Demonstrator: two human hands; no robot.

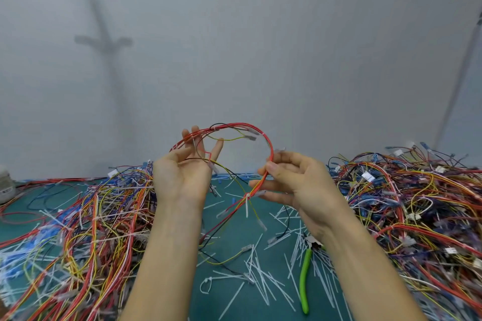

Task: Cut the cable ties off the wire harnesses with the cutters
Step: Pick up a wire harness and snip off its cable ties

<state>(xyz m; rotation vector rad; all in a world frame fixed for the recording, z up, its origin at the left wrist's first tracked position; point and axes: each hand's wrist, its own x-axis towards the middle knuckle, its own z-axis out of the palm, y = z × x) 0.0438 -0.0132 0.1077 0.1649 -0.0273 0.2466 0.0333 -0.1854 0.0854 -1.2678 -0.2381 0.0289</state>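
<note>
- The wire harness [272,150] is held up in the air as a loop of mostly red wires, above the surface [208,305] and between the two hands.
- A white cable tie [247,197] sits low on the right of the loop, with its tail hanging down, just under the right grip.
- The right grip [294,177] pinches the red bundle between thumb and fingertips. The left grip [180,172] is spread, palm toward the camera, and the wires lie over its fingers.
- The cutters [303,276], with green handles, lie on the surface under the right forearm, in no hand.
- I judge that the step is to find the ties. It seems best to pass the bundle to the left grip, hold it beside one tie, take the cutters with the right, and cut only the plastic, not the insulation.
- A left pile [86,216] and a right pile [417,203] of harnesses flank the loose cut ties [260,281].
</note>
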